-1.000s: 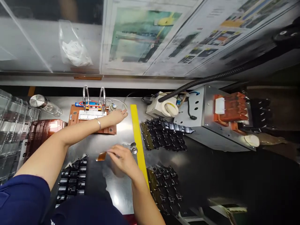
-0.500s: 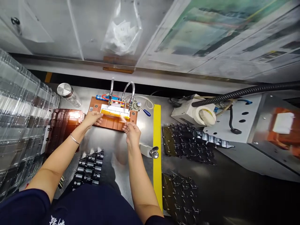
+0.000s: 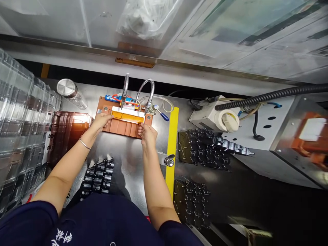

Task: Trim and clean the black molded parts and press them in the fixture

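A flat orange strip with rows of small dark marks (image 3: 128,117) lies along the front of a white bar (image 3: 123,110) on a copper-brown fixture block (image 3: 120,127). My left hand (image 3: 101,121) pinches the strip's left end between thumb and fingers. At the lower right corner, my right hand (image 3: 148,134) has its thumb and forefinger closed on the strip's other end, with the remaining fingers curled. Two bendy metal hoses (image 3: 151,89) reach down over the white bar. A blue-handled lever (image 3: 163,116) sticks out at the block's right side.
Left stand clear plastic trays (image 3: 23,119), a brown translucent box (image 3: 69,136) and a steel-lidded bottle (image 3: 70,91). Black ridged parts (image 3: 98,177) lie near my body. Beyond yellow tape (image 3: 171,147) are more black parts (image 3: 205,148) and a white machine (image 3: 217,114). A small metal-topped dispenser (image 3: 168,160) stands beside the tape.
The view has shifted slightly. More of the orange strip shows below the white bar. My right hand has moved slightly right, to the strip's end; my left hand stays at the other end.
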Demonstrator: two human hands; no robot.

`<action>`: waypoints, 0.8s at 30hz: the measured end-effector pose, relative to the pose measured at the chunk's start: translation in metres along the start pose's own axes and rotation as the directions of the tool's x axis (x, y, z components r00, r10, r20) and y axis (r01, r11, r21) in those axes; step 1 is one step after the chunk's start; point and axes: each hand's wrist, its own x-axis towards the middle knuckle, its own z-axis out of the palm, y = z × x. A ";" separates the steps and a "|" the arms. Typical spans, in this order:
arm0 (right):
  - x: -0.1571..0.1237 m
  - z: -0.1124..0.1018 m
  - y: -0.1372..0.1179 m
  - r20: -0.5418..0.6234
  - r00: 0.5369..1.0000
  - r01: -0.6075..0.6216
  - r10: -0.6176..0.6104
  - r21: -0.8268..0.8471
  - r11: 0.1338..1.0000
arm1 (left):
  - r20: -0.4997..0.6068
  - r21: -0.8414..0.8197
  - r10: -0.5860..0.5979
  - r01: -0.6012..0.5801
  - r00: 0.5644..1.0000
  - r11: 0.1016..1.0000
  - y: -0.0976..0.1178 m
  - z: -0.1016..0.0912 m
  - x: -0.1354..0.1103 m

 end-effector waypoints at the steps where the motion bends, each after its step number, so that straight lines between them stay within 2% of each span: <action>1: 0.000 -0.001 0.000 0.005 1.000 -0.005 0.005 -0.001 1.000 | -0.001 -0.003 -0.001 0.001 1.000 1.000 0.000 0.000 0.000; 6: -0.001 -0.002 -0.002 0.027 1.000 -0.008 0.008 -0.002 1.000 | -0.001 -0.015 -0.010 0.010 1.000 1.000 0.002 0.001 -0.001; 13: -0.003 0.002 -0.006 -0.031 0.999 -0.034 0.034 -0.007 0.999 | -0.009 -0.016 -0.011 0.010 1.000 1.000 0.003 0.001 -0.001; 24: -0.005 0.002 -0.008 -0.030 0.999 -0.029 0.029 -0.009 1.000 | -0.012 0.013 0.010 -0.010 1.000 1.000 0.005 0.003 -0.006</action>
